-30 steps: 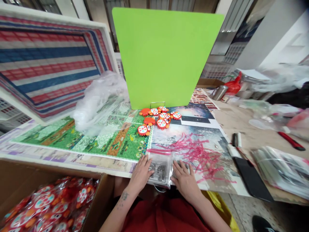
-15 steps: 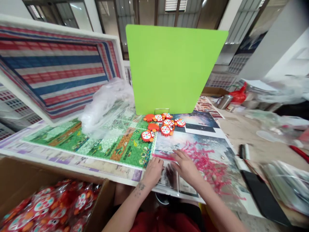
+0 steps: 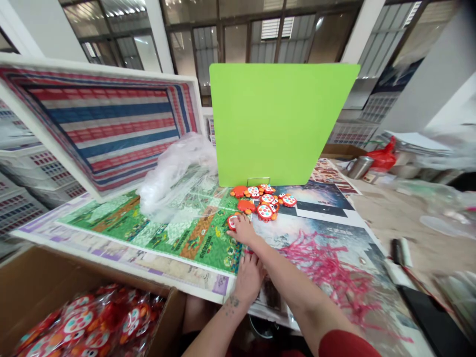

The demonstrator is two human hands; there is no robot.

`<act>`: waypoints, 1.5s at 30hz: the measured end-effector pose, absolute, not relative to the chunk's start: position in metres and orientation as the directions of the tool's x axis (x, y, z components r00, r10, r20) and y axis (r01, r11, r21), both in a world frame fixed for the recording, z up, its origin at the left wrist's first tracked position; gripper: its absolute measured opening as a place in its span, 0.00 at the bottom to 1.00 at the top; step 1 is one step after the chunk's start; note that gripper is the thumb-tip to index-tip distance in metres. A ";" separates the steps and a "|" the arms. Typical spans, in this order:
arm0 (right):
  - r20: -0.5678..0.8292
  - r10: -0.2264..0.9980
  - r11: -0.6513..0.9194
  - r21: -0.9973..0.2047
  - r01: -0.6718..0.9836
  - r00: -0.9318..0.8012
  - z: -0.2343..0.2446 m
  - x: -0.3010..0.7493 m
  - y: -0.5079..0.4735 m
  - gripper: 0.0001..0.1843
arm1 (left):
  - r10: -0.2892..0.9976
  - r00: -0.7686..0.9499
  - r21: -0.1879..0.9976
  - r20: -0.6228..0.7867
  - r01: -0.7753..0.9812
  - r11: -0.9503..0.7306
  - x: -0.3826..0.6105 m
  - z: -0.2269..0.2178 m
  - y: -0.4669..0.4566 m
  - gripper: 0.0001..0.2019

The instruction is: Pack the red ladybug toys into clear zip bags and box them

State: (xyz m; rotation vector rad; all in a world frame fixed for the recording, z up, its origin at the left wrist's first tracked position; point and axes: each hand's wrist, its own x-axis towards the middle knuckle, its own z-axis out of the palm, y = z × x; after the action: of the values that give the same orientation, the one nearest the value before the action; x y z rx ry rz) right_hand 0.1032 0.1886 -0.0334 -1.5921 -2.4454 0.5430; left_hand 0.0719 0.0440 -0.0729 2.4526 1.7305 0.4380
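My right hand [image 3: 242,229] reaches across my body, its fingers curled over a red ladybug-shaped toy [image 3: 232,222] at the edge of a loose pile of similar orange-red toys [image 3: 265,212]. Below it, my left hand [image 3: 249,278] lies flat on a clear plastic bag [image 3: 269,297] with a dark printed card inside. The pile sits on printed sheets, beside a green pixel-pattern mat [image 3: 186,233]. The right forearm hides part of the bag.
A cardboard box [image 3: 174,322] of bagged ladybug toys [image 3: 78,322] stands at lower left. Crumpled clear plastic [image 3: 171,181] lies on the mat. A green panel [image 3: 278,124] rises behind the pile. A steel cup [image 3: 359,167] and red bag [image 3: 383,156] stand far right.
My right hand has moved from the bag up and left onto a ladybug toy. My left hand stays on the bag, and my view has tilted upward.
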 end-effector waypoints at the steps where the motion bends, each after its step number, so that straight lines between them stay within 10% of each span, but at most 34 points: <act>1: -0.027 0.910 0.374 -0.372 0.849 -0.413 -0.034 0.106 0.184 0.30 | 0.936 0.308 0.252 0.168 0.905 -0.343 0.073 -0.073 0.045 0.19; 11: -0.009 0.908 0.401 -0.271 0.875 -0.419 -0.022 0.125 0.156 0.42 | 0.941 0.264 0.273 0.212 0.909 -0.316 0.081 -0.080 0.055 0.16; 19: 0.051 0.960 0.249 -0.607 0.755 -0.276 -0.023 0.163 0.165 0.23 | 0.835 0.454 0.325 0.311 0.775 -0.543 0.069 -0.084 0.044 0.10; 26: 0.098 0.989 0.119 -0.973 0.200 -0.112 -0.020 0.250 0.111 0.25 | 0.944 0.286 0.701 0.165 0.639 -0.317 0.066 -0.074 0.048 0.33; 31: 0.026 0.988 0.012 -0.995 -0.096 -0.150 -0.017 0.278 0.064 0.26 | 0.928 0.312 0.674 0.201 0.644 -0.363 0.064 -0.069 0.047 0.27; 37: 0.030 0.997 0.036 -0.994 0.102 -0.065 -0.034 0.256 0.078 0.26 | 0.850 0.463 0.406 0.250 0.747 -0.526 0.065 -0.071 0.045 0.10; 45: 0.097 0.965 0.175 -0.930 0.324 -0.245 -0.055 0.239 0.087 0.21 | 0.857 0.361 0.392 0.368 0.775 -0.495 0.064 -0.065 0.041 0.07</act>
State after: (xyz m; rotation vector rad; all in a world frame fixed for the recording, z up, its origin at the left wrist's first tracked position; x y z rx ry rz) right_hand 0.2395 0.0868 -0.0551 -1.2353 -1.7018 1.0792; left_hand 0.0635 0.0406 -0.0650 2.4633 1.4896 0.8091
